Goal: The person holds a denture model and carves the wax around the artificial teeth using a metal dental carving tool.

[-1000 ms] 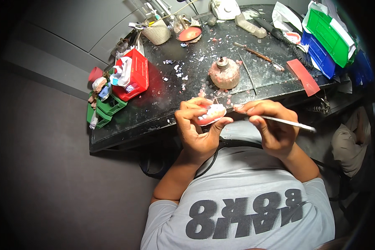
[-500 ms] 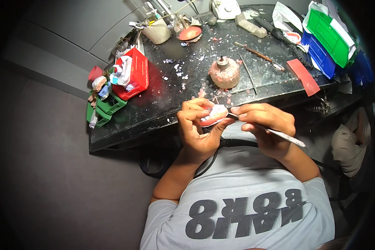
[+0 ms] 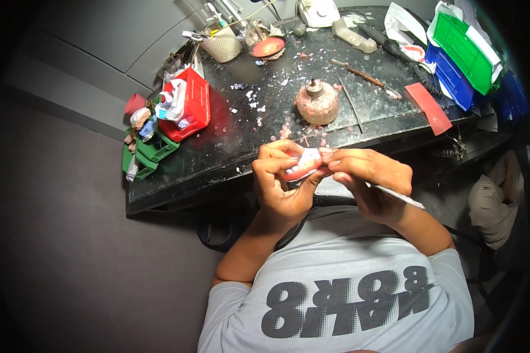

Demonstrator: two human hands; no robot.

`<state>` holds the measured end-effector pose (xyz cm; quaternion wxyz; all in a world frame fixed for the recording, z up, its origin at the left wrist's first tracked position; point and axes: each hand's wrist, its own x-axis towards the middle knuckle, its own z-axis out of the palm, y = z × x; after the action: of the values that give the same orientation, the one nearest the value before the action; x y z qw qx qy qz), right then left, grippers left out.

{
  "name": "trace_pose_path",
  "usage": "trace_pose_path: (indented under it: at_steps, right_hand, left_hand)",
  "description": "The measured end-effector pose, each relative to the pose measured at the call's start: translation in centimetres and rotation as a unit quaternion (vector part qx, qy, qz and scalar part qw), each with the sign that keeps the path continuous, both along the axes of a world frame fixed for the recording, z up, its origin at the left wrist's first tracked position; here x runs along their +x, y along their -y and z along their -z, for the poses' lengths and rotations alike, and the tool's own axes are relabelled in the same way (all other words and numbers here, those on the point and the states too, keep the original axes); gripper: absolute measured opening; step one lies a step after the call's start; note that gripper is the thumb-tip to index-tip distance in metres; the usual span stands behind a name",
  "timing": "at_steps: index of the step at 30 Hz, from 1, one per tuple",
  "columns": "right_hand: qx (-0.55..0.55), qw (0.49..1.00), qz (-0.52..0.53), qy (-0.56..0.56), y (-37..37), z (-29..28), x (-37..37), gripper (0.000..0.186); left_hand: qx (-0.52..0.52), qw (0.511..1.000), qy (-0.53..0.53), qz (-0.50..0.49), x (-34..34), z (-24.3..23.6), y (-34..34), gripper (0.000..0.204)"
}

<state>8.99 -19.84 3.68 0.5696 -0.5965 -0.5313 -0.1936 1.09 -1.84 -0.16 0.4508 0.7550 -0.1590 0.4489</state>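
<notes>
Near the table's front edge, my left hand (image 3: 280, 188) is closed around a dental model (image 3: 303, 167), white with a pink wax rim along its near side. From the right, my right hand (image 3: 374, 176) pinches a slim metal carving tool (image 3: 403, 197) like a pen; its handle sticks out below the palm. My right fingertips touch the model's right end, and they hide the tool's tip. Just beyond my hands stands a squat spirit burner (image 3: 317, 105), spattered with pink wax.
A thin metal instrument (image 3: 350, 101) and a wooden-handled one (image 3: 365, 76) lie beyond the burner, near a pink wax sheet (image 3: 428, 109). Red bin (image 3: 194, 106) and green bins (image 3: 153, 150) stand left; blue (image 3: 450, 76) and green bins stand right. Wax crumbs litter the black table (image 3: 241, 150).
My right hand has shifted slightly left, fingertips closer against the model, and the tool's handle moved with it. The model appears slightly turned in my left hand.
</notes>
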Motion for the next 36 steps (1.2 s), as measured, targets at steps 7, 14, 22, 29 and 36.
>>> trace_pose_path:
  at_steps: [7,14,22,29,36]
  right_hand:
    - [-0.007,1.000,0.002,0.001,0.1,-0.2,0.0,0.014]
    - [0.005,0.999,0.027,0.028,-0.3,0.3,-0.1,0.013]
    - [0.017,0.998,0.030,0.052,-0.4,0.7,0.0,0.014]
    - [0.008,0.999,0.024,0.031,0.0,0.5,-0.1,0.014]
    - [0.001,0.999,-0.025,-0.028,0.7,0.4,0.2,0.013]
  left_hand:
    - [-0.002,1.000,0.004,-0.006,0.1,-0.1,0.2,0.058]
    - [-0.002,1.000,0.005,-0.014,0.1,-0.2,0.4,0.057]
    - [0.015,1.000,-0.008,-0.020,-0.2,-0.4,0.3,0.056]
    - [-0.048,0.998,-0.035,0.038,-0.3,-0.7,0.4,0.056]
    - [-0.132,0.980,-0.075,0.126,-0.3,-1.0,0.1,0.058]
